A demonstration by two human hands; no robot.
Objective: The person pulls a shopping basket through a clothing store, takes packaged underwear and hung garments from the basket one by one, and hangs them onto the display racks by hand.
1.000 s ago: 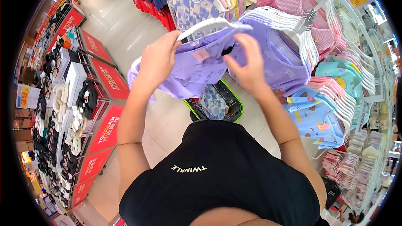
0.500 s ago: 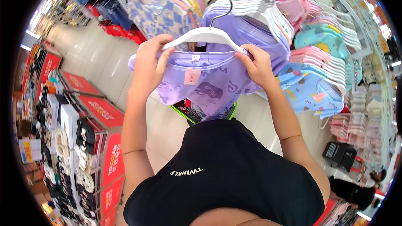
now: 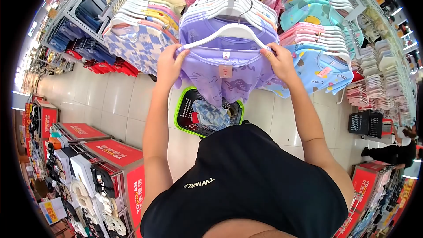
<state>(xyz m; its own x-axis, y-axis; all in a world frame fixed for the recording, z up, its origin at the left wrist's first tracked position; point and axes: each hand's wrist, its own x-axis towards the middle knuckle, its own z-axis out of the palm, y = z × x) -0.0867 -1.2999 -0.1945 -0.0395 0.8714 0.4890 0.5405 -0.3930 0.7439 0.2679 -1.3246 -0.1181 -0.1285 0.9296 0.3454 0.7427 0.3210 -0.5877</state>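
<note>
A light purple printed T-shirt [image 3: 200, 72] hangs on a white clothes hanger [image 3: 235, 30] held out in front of me. My left hand [image 3: 169, 64] is closed round the hanger's left end and the shirt's shoulder, thumb on top. At the opposite shoulder my right hand [image 3: 280, 64] pinches the hanger's right end with the cloth. A pink tag [image 3: 225, 71] shows below the neckline. Right behind stands a row of purple shirts [image 3: 211, 22] on white hangers; the held hanger's metal hook [image 3: 246, 9] overlaps them, and I cannot tell whether it touches the rail.
Below the shirt, a black basket with a green rim [image 3: 178, 105] contains blue patterned cloth [image 3: 211, 114]. Checked blue shirts [image 3: 139, 46] hang to the left, light blue ones [image 3: 324, 72] to the right. Red-sided shoe displays [image 3: 116, 152] stand lower left. A person [image 3: 392, 150] is far right.
The held shirt and hanger have come up in front of the purple row, the hanger now more level. My view has shifted, showing more of the basket. Both hands keep their hold.
</note>
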